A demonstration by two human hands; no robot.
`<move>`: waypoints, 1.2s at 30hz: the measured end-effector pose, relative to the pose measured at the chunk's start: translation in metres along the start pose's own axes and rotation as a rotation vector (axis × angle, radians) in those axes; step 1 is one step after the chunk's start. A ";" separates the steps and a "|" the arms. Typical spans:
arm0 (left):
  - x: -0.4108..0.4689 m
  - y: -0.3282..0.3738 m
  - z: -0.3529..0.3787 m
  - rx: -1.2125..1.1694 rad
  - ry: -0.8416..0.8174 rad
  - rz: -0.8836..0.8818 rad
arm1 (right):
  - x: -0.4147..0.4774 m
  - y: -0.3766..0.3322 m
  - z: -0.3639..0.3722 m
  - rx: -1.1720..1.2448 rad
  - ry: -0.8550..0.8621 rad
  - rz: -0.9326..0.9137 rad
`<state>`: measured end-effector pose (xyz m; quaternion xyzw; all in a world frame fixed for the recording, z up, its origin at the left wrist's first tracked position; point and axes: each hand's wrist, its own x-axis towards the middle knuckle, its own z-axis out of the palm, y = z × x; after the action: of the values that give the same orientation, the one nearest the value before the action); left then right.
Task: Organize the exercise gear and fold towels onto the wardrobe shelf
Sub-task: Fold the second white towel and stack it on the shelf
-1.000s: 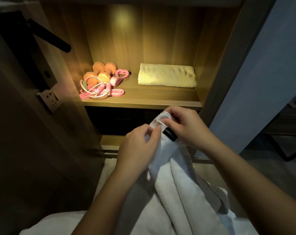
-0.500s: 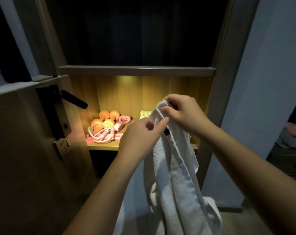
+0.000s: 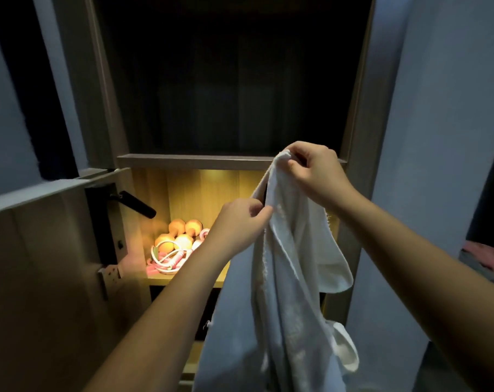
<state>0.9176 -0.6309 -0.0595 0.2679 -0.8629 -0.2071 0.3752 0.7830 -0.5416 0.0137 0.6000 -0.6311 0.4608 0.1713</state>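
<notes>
A white towel hangs unfolded in front of the wardrobe. My right hand pinches its top corner at the height of the upper shelf edge. My left hand pinches the towel's edge a little lower and to the left. On the lit shelf behind lie orange dumbbells and a pink skipping rope. The hanging towel hides the right part of that shelf.
The open wardrobe door with a black handle stands at the left. A dark compartment sits above the lit shelf. A pale wall rises at the right, with a pink cloth beyond it.
Both hands have lifted the towel higher, from below the lit shelf to above it, and the view has tilted up. The hands have drawn slightly apart along the towel's edge.
</notes>
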 end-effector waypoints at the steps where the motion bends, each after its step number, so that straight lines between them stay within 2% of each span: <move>1: 0.001 -0.005 0.001 0.028 -0.030 0.032 | 0.005 0.001 -0.005 0.011 0.022 0.009; 4: 0.003 -0.017 0.009 0.036 -0.079 0.026 | 0.017 0.006 -0.013 0.036 0.064 0.034; 8: 0.003 -0.004 0.018 -0.101 0.018 -0.016 | 0.029 0.012 -0.013 0.029 0.096 0.037; 10: 0.008 0.004 0.023 0.010 0.011 -0.049 | 0.034 0.016 -0.011 0.018 0.121 0.047; 13: 0.022 0.018 0.033 0.198 -0.096 -0.159 | 0.043 0.022 -0.003 -0.004 0.118 0.069; 17: 0.046 0.029 0.042 0.215 -0.141 -0.296 | 0.056 0.028 0.007 -0.021 0.127 0.104; 22: 0.066 0.006 0.039 0.213 -0.019 -0.216 | 0.070 0.037 -0.006 0.056 0.208 0.126; 26: 0.065 -0.020 0.047 0.232 -0.083 -0.172 | 0.083 0.041 -0.019 0.156 0.242 0.166; 31: 0.056 -0.053 0.057 0.260 -0.101 -0.234 | 0.088 0.062 -0.031 0.157 0.288 0.206; 36: 0.061 -0.083 0.038 0.145 0.107 -0.210 | 0.080 0.100 -0.050 0.102 0.358 0.309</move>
<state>0.8791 -0.7268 -0.0968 0.3939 -0.8215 -0.1678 0.3766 0.6574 -0.5645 0.0635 0.4128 -0.6509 0.6119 0.1776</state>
